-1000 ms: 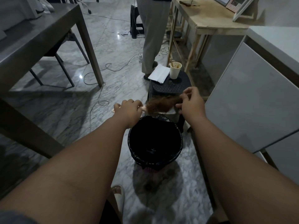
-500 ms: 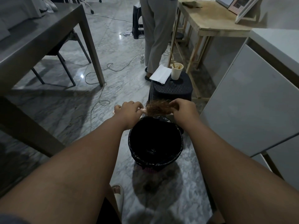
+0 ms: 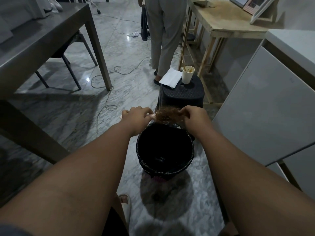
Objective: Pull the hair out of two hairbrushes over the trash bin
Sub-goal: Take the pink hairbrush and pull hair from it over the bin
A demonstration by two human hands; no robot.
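Observation:
A hairbrush [image 3: 163, 117] with a pale handle and a head matted with brown hair [image 3: 167, 111] hangs over the far rim of a round black trash bin [image 3: 190, 151] lined with a black bag. My left hand [image 3: 137, 116] grips the brush handle. My right hand [image 3: 194, 116] pinches the clump of hair at the right end of the brush head. No second brush is in view.
Just beyond the bin, a black plastic stool [image 3: 183, 96] carries a paper cup [image 3: 188, 74] and white paper [image 3: 171, 77]. A person [image 3: 163, 31] stands behind it. Grey table [image 3: 34, 48] left, wooden table [image 3: 226, 19] back right, white cabinet [image 3: 265, 108] right. Cables [image 3: 109, 77] trail on the floor.
My right hand has come down and in from the raised position at the brush's right end, closing on the hair. The brush has sunk slightly toward the bin rim.

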